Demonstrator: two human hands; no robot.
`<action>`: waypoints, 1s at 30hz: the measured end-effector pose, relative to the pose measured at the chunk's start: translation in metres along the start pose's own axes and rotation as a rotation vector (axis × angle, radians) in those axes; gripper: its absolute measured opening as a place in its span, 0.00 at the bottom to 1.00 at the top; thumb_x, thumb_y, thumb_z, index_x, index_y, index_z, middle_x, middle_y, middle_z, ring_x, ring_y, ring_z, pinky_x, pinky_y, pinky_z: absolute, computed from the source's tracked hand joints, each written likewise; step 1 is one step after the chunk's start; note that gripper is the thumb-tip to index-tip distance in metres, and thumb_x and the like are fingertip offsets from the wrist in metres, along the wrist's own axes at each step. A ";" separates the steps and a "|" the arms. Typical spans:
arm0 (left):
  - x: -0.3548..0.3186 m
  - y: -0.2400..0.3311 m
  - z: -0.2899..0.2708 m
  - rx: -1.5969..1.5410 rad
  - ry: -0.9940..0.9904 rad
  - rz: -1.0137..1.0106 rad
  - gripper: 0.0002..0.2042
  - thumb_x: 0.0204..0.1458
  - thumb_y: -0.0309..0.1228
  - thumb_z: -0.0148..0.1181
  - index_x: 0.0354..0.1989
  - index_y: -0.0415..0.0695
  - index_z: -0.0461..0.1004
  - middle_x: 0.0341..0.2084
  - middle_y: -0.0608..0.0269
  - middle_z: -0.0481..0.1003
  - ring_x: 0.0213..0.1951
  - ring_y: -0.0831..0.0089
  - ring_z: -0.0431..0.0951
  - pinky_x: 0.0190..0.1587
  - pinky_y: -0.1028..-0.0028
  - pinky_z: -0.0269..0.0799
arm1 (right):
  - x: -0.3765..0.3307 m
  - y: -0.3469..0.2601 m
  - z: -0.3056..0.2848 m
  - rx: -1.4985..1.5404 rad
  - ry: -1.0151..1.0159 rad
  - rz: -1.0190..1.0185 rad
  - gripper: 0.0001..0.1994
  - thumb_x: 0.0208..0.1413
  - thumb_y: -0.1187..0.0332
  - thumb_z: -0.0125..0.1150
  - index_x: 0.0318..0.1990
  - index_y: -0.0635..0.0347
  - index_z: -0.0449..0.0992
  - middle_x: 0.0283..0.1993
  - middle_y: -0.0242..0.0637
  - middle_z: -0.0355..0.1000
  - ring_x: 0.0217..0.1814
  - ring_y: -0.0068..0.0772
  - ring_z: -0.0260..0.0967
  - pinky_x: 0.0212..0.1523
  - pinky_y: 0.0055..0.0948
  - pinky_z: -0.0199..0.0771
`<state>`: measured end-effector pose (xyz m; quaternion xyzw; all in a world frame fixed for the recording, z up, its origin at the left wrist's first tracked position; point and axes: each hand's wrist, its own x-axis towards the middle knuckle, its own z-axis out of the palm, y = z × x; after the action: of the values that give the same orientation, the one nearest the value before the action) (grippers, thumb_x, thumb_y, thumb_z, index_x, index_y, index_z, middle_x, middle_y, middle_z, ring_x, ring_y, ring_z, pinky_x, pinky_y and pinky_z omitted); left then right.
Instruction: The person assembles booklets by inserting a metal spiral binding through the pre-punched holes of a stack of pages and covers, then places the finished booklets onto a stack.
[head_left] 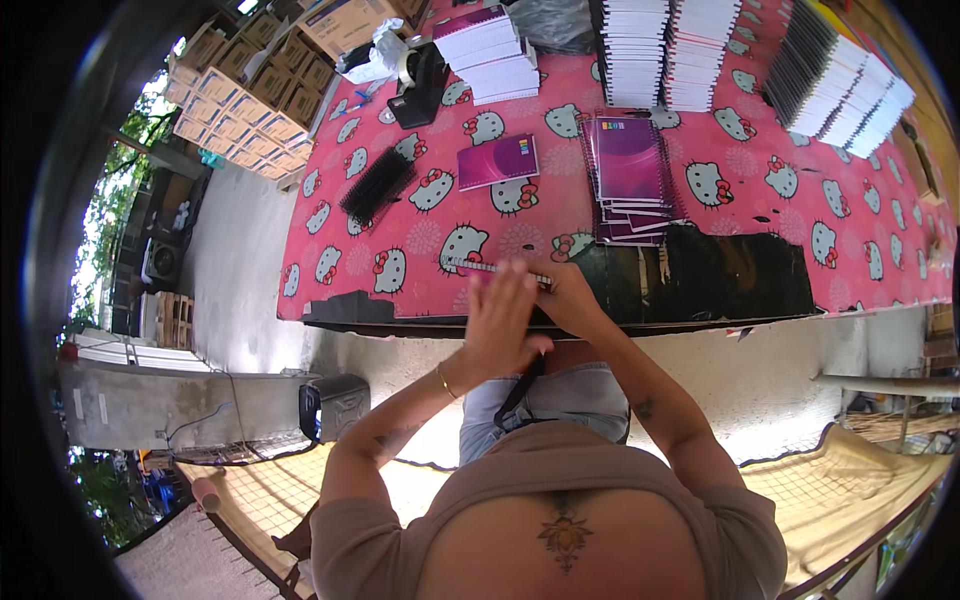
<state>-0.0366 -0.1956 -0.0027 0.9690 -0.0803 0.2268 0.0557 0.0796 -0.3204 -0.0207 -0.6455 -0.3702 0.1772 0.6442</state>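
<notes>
Centrally, just below mid-frame, the left hand (pixel 500 315) lies flat, fingers stretched, over a spiral-bound notebook (pixel 490 268) at the near edge of the worktop (pixel 880 250); the right hand (pixel 560 295) is curled at the notebook's right end, though how firmly it grips I cannot tell; above, a single purple notebook (pixel 497 161) lies flat, with a purple notebook stack (pixel 632 178) to its right; a black binding comb bundle (pixel 377 185) sits upper left of centre; white paper stacks (pixel 665 50) line the top edge; brown cardboard boxes (pixel 250 90) with pale rectangular labels fill the upper left corner.
</notes>
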 end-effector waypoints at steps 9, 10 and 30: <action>0.038 -0.012 -0.031 -0.166 0.084 -0.049 0.11 0.55 0.33 0.62 0.45 0.45 0.76 0.41 0.65 0.79 0.50 0.65 0.76 0.70 0.43 0.35 | -0.010 -0.030 -0.032 -0.071 -0.003 -0.163 0.17 0.52 0.73 0.66 0.51 0.63 0.78 0.42 0.47 0.79 0.43 0.41 0.79 0.47 0.31 0.76; 0.038 -0.011 -0.030 -0.177 0.090 -0.044 0.10 0.55 0.32 0.63 0.44 0.46 0.76 0.40 0.65 0.78 0.49 0.65 0.76 0.70 0.43 0.36 | -0.014 -0.030 -0.041 -0.048 -0.009 -0.146 0.16 0.53 0.73 0.67 0.50 0.64 0.78 0.41 0.45 0.79 0.43 0.38 0.79 0.46 0.30 0.76; 0.046 -0.031 -0.060 -0.320 -0.062 0.013 0.10 0.54 0.29 0.62 0.44 0.43 0.76 0.37 0.59 0.77 0.37 0.58 0.76 0.45 0.61 0.69 | 0.001 -0.057 -0.019 -0.356 0.216 -0.111 0.10 0.48 0.74 0.66 0.38 0.61 0.72 0.31 0.40 0.71 0.33 0.36 0.74 0.35 0.34 0.73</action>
<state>-0.0161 -0.1628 0.0693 0.9537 -0.1234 0.1816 0.2055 0.0791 -0.3390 0.0367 -0.7428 -0.3597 0.0031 0.5647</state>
